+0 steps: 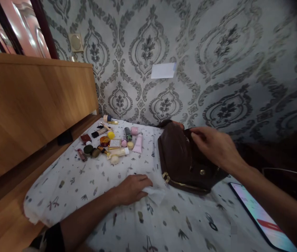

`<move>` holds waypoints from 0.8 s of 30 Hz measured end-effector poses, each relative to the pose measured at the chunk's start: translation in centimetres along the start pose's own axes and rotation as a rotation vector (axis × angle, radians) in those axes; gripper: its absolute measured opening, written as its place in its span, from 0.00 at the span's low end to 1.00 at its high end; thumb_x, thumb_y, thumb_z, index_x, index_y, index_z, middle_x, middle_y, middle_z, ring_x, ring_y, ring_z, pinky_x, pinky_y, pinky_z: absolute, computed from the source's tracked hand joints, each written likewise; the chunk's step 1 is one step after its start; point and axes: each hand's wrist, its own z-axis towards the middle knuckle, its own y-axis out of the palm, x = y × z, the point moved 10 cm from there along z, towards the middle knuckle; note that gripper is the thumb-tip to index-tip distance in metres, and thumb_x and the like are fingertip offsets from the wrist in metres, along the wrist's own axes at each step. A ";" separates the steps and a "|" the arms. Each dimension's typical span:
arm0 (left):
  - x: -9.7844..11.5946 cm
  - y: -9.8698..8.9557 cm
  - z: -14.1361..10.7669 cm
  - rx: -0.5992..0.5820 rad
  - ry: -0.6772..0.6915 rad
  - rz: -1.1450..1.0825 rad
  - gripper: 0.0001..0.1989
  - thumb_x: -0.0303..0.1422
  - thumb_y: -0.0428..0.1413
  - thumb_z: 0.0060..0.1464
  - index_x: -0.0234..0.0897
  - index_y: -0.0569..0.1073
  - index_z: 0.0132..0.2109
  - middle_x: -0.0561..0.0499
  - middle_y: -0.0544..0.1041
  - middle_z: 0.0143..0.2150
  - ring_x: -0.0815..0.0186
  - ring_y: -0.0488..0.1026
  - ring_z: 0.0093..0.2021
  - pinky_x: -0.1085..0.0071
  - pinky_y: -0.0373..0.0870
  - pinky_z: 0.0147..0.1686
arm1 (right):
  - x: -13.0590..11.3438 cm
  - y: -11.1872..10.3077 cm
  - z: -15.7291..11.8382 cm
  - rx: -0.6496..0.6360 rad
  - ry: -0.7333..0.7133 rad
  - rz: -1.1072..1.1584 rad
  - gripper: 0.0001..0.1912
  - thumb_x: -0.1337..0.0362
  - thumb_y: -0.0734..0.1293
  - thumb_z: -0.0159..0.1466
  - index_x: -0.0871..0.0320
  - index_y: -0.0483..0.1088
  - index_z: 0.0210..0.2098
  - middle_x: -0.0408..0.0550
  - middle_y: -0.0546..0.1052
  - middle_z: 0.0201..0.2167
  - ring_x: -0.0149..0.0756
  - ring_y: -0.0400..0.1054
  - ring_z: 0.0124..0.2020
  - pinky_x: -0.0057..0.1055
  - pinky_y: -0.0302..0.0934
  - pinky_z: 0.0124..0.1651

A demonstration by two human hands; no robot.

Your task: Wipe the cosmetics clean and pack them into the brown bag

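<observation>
A dark brown leather handbag [176, 154] with gold zips stands on the white patterned sheet [85, 185], its opening facing right. My right hand [214, 145] is at the bag's upper rim, thumb and fingers closed on the edge of the opening. The inside of the bag is hidden from me. My left hand [132, 189] lies on the sheet just left of the bag, thumb apart from the loosely bent fingers. A thin whitish piece, perhaps tissue or a fold of the sheet, shows beside its fingertips; I cannot tell which.
Several cosmetics lie grouped to the left, among them a pink tube [138, 143], a cream tube [119, 152], a yellow egg-shaped piece [111, 134] and a glittery compact [115, 144]. A lit phone [261, 217] lies at right, under my forearm. A wooden cabinet [38, 101] borders the left.
</observation>
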 end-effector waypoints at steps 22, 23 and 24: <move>-12.9 -13.1 -8.0 0.956 -0.570 -0.247 0.18 0.45 0.51 0.53 0.34 0.73 0.37 0.50 0.75 0.32 0.62 0.71 0.34 0.70 0.68 0.35 | -14.5 12.4 -17.1 -0.453 0.384 1.156 0.11 0.60 0.61 0.64 0.58 0.72 0.38 0.42 0.71 0.22 0.31 0.66 0.23 0.25 0.59 0.25; -13.6 -13.5 -8.8 1.001 -0.586 -0.256 0.19 0.46 0.52 0.53 0.33 0.73 0.39 0.50 0.74 0.32 0.62 0.70 0.35 0.70 0.68 0.35 | -14.3 13.0 -17.5 -0.456 0.429 1.179 0.10 0.60 0.61 0.63 0.58 0.71 0.38 0.41 0.70 0.21 0.31 0.66 0.22 0.25 0.58 0.24; -14.3 -13.9 -9.7 1.061 -0.613 -0.267 0.20 0.47 0.52 0.52 0.33 0.73 0.39 0.51 0.74 0.31 0.63 0.70 0.33 0.70 0.68 0.34 | -14.1 13.5 -17.7 -0.453 0.467 1.207 0.10 0.60 0.62 0.62 0.58 0.71 0.38 0.41 0.70 0.21 0.30 0.66 0.22 0.24 0.57 0.24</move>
